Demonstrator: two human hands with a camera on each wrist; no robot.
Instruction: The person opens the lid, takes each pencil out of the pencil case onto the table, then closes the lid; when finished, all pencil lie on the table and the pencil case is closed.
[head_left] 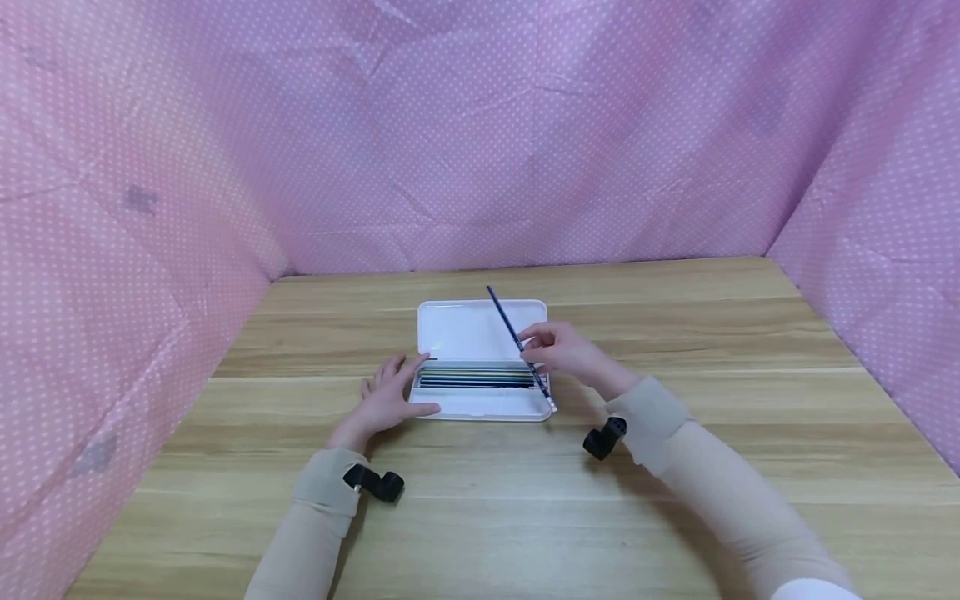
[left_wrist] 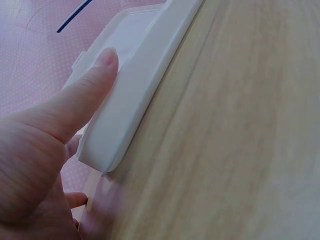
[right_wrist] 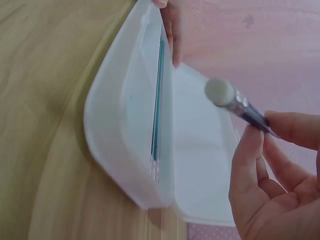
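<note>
A white pencil case (head_left: 480, 407) lies on the table with its lid (head_left: 457, 327) folded back. Several dark and greenish pencils (head_left: 476, 377) lie side by side inside it. My right hand (head_left: 564, 348) pinches a dark blue pencil between thumb and fingertips, slanted over the case's right end. The pencil's white eraser (right_wrist: 219, 92), set in a silvery ferrule, points down toward the near side. At the case's left end rests my left hand (head_left: 384, 400), its fingers spread. In the left wrist view its straight thumb (left_wrist: 95, 82) lies across the case's rim.
The wood-grain table (head_left: 480, 517) spreads around the case on every side. Pink cloth with white dots (head_left: 480, 142) hangs behind the table and along both sides. Black cameras (head_left: 604, 438) are strapped to both wrists over beige sleeves.
</note>
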